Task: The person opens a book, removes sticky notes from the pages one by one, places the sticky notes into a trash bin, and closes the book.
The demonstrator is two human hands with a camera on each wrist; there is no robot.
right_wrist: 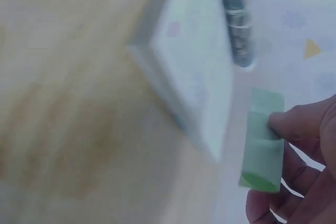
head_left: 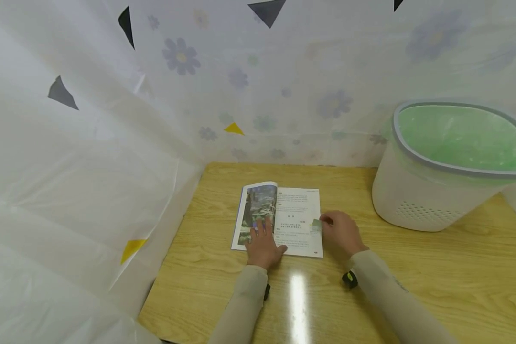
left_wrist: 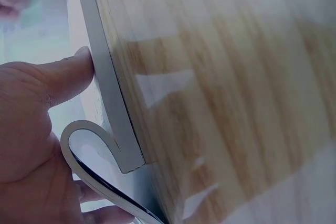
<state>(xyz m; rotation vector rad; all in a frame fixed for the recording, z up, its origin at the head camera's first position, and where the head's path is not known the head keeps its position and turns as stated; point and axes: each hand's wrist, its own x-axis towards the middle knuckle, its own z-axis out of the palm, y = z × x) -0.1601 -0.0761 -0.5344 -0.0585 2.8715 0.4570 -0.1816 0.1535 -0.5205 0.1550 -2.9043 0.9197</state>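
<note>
An open book [head_left: 298,205] lies on the wooden table, a colour picture on its left page and printed text on its right. My left hand [head_left: 264,246] rests flat across the lower part of both pages, fingers spread. In the left wrist view, the thumb lies along the book's edge [left_wrist: 110,87] and the pages curve up at the spine. Just off the right page's outer edge, my right hand [head_left: 341,233] pinches a small green sticky note [right_wrist: 262,142] between thumb and fingers. Part of the note overlaps the page in the head view; whether it touches the paper I cannot tell.
A large white basket [head_left: 417,200] with a grey rim and green inside stands at the right of the table [head_left: 223,291]. White plastic sheeting [head_left: 81,191] hangs at the left. Behind the table is a flower-patterned covering [head_left: 292,124].
</note>
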